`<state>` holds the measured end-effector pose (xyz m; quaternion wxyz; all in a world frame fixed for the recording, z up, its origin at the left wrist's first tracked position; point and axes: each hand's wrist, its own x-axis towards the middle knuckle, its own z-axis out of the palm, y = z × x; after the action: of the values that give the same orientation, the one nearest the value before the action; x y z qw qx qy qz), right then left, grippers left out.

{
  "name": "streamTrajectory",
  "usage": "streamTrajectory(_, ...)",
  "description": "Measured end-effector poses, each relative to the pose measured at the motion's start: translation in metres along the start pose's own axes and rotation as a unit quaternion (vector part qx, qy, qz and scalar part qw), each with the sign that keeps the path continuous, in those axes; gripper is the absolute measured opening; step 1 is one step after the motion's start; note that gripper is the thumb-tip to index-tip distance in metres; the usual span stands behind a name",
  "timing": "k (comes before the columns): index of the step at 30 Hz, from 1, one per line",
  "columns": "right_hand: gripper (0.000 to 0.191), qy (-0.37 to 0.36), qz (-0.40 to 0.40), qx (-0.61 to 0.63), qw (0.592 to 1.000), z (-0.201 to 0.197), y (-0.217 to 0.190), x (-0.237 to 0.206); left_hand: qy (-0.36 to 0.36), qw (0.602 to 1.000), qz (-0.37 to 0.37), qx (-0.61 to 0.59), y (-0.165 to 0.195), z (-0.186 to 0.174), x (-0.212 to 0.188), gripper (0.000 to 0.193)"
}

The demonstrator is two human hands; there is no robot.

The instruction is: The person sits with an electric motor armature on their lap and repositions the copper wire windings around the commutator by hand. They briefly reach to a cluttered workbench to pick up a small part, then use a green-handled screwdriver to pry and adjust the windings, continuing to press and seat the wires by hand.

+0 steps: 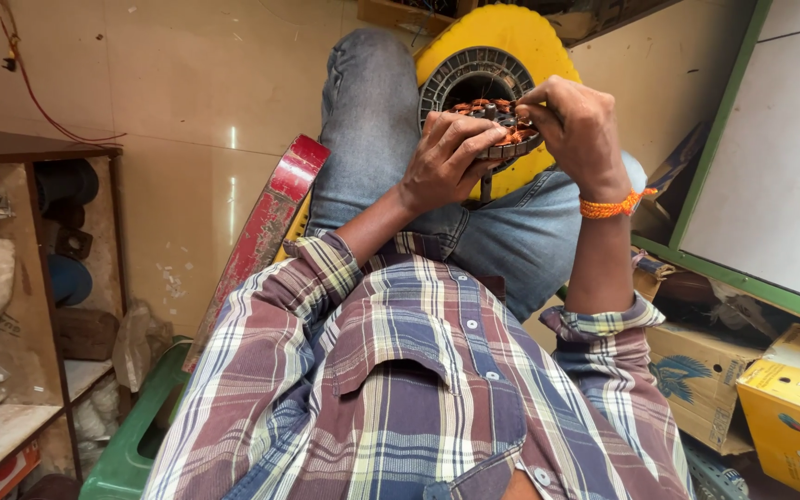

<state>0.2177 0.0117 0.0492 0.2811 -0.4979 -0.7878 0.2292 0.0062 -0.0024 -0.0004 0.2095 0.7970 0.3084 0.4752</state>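
Observation:
A round motor stator [502,125] with copper-coloured windings and a grey slotted rim sits above my lap. My left hand [446,157] grips its near left edge, fingers curled over the rim. My right hand [581,130] holds the right side, fingertips pressed on the windings; an orange thread band circles that wrist. Behind the stator lies a yellow round housing [520,42] with a grey ribbed ring inside. I sit in blue jeans and a plaid shirt.
A red metal bar [266,227] leans beside my left thigh. A wooden shelf [34,296] with bags and dark parts stands at left. Cardboard boxes [793,398] are stacked at right under a green-framed white board [770,157]. A green plastic stool [136,435] shows beneath me.

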Motion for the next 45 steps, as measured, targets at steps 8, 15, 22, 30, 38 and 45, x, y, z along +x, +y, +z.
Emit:
streamTrajectory(8,0.01,0.038,-0.018,-0.013,0.999,0.005,0.0,0.015,-0.003,1.0,-0.011,-0.012,-0.001,-0.004,-0.002,0.047)
streamTrajectory(15,0.01,0.074,-0.031,-0.053,0.995,0.008,-0.002,0.016,-0.063,0.958,-0.279,0.008,0.023,0.002,0.022,0.043)
streamTrajectory(22,0.024,0.106,0.019,-0.091,0.99,0.006,-0.01,0.006,-0.165,0.865,-0.429,-0.2,-0.011,0.005,0.054,0.021)
streamTrajectory(30,0.013,0.084,0.097,0.023,0.992,0.008,-0.058,-0.044,-0.168,0.827,-0.316,-0.433,-0.035,-0.026,0.04,0.007)
streamTrajectory(38,0.009,0.109,0.168,0.078,0.977,0.055,-0.068,-0.063,-0.238,0.829,-0.268,-0.43,-0.045,-0.034,0.051,0.009)
streamTrajectory(45,0.005,0.14,0.206,0.121,0.961,0.084,-0.055,-0.078,-0.26,0.871,-0.199,-0.367,-0.049,-0.037,0.041,0.013)
